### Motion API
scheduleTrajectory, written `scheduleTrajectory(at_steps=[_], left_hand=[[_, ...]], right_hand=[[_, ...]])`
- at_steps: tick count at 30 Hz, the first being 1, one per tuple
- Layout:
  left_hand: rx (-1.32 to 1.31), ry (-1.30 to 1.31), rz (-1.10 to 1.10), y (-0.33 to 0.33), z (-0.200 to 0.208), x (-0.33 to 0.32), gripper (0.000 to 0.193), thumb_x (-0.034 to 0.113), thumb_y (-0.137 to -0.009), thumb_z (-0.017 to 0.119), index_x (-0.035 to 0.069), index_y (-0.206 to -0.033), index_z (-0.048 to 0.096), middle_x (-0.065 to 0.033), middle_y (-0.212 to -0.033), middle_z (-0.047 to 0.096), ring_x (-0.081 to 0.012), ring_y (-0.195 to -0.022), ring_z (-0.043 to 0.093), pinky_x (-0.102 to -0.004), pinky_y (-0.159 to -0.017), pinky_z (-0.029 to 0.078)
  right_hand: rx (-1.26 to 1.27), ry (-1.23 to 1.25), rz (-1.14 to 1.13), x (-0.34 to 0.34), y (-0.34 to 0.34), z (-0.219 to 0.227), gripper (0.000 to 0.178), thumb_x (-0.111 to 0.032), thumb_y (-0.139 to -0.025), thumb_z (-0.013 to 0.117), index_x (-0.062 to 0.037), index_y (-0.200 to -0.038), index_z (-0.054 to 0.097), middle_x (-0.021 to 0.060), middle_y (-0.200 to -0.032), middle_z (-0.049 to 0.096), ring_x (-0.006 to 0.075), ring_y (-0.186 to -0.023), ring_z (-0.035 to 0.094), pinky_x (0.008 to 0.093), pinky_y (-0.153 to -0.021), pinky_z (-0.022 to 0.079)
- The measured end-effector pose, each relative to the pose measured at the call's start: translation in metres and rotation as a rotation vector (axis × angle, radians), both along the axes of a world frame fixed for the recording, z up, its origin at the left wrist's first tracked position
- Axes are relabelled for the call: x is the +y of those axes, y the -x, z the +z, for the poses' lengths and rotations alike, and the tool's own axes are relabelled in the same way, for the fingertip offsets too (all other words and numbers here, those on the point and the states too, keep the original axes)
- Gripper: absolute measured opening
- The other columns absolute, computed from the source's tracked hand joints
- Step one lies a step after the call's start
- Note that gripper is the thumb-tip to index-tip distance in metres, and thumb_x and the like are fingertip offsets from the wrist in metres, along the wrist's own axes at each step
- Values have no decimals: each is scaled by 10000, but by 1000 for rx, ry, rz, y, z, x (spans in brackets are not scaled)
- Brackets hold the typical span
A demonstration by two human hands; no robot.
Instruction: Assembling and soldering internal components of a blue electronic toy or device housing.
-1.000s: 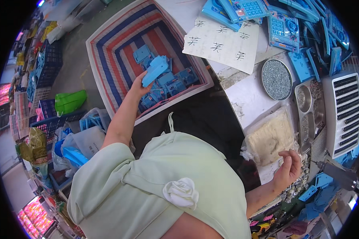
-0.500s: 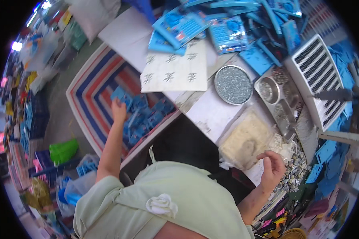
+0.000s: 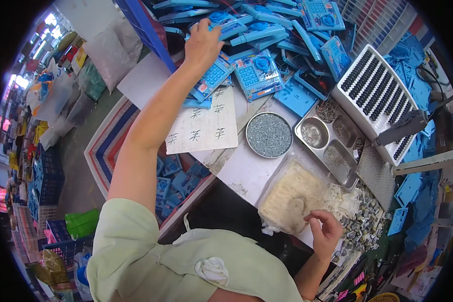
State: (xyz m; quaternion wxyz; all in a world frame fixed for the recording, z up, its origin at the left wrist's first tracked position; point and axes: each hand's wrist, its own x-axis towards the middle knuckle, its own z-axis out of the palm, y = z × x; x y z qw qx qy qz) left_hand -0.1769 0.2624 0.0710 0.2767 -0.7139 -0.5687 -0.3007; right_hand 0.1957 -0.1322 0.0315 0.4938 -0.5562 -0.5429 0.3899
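Observation:
At the top of the view, my left hand [image 3: 202, 46] reaches over a heap of blue plastic toy cases. Its fingers are bent around the edge of a blue keypad case [image 3: 232, 29] with a round dial, partly hidden by the hand. Two more blue keypad cases, one under my wrist and another [image 3: 259, 74] beside it, lie on the table. My right hand [image 3: 325, 232] hovers by a clear bag of cream-coloured pieces [image 3: 293, 196], its fingers loosely curled and apart, with nothing visible in them.
A round dish of small screws [image 3: 269, 135], a metal compartment tray [image 3: 307, 118] and a white box of black pegs [image 3: 340, 83] stand on the table. Small metal parts [image 3: 362, 232] are heaped right. A striped bin [image 3: 99, 151] at left holds blue cases. Marked paper [image 3: 201, 143] lies between.
My left hand has gone from the striped bin up to the heap of blue cases and taken hold of one there. My right hand stays near the bag. The view has shifted.

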Motion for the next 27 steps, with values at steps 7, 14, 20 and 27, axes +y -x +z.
scheduleTrajectory(at_steps=[7, 14, 20, 27], left_hand=[[-111, -358, -231, 23, 12, 0, 316, 157, -880, 718, 58, -1177, 673, -100, -1158, 679, -312, -1092, 605, -424, -925, 515], [-820, -206, -497, 11, 38, -90, 291, 204, -1027, 602, 8, -1240, 632, -89, -1084, 704, -189, -936, 670, -316, -821, 531], [-1545, 1161, -1082, -49, 6, -159, 395, 279, -1061, 567, -31, -1307, 585, -61, -1106, 698, -108, -932, 676, -254, -822, 552], [-1227, 1538, -927, -131, -62, -184, 380, 271, -1053, 553, -17, -1286, 638, -59, -1116, 715, -101, -965, 666, -275, -892, 537]], right_hand=[[2, 34, 12, -12, -7, -10, 142, 0, -895, 687, 36, -1032, 699, 112, -891, 730, 187, -831, 706, 295, -789, 525], [-43, -11, 98, 5, 13, 0, 129, -14, -890, 704, 37, -1007, 722, 110, -872, 747, 189, -799, 715, 300, -771, 539], [735, 234, 146, 64, 10, -23, 565, -444, -1080, 437, 24, -1379, 540, 152, -1129, 716, 216, -995, 704, 322, -865, 557], [641, 215, -51, 61, -1, -24, 508, -402, -1070, 491, 18, -1342, 577, 126, -1107, 709, 177, -963, 679, 286, -842, 539]])
